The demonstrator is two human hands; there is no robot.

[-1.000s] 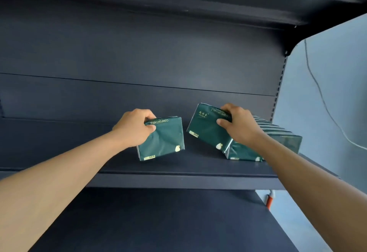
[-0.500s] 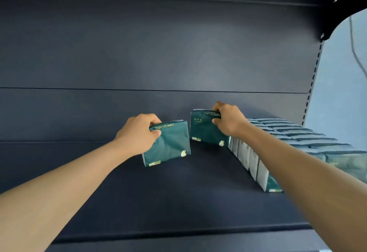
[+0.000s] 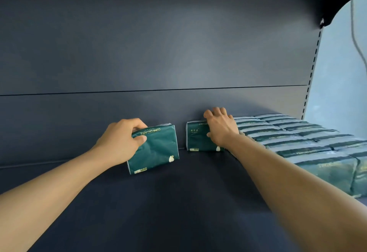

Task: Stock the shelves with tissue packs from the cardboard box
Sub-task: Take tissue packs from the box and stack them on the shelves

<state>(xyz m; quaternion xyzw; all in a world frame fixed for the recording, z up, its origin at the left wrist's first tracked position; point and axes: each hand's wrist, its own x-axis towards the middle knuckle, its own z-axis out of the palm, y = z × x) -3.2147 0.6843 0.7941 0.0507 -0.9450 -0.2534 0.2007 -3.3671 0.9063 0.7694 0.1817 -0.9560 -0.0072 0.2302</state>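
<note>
Two packs [image 3: 155, 148] [image 3: 197, 137] left of packed rows [image 3: 297, 138], on shelf [image 3: 178, 202]

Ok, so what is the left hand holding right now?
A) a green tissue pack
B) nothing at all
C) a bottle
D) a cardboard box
A: the left hand has its fingers and thumb curled round the top of a tilted green tissue pack at the shelf.

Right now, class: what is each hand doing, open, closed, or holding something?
Left hand: grips a green tissue pack.
Right hand: open, fingers spread over the pack at the back of the shelf.
</note>
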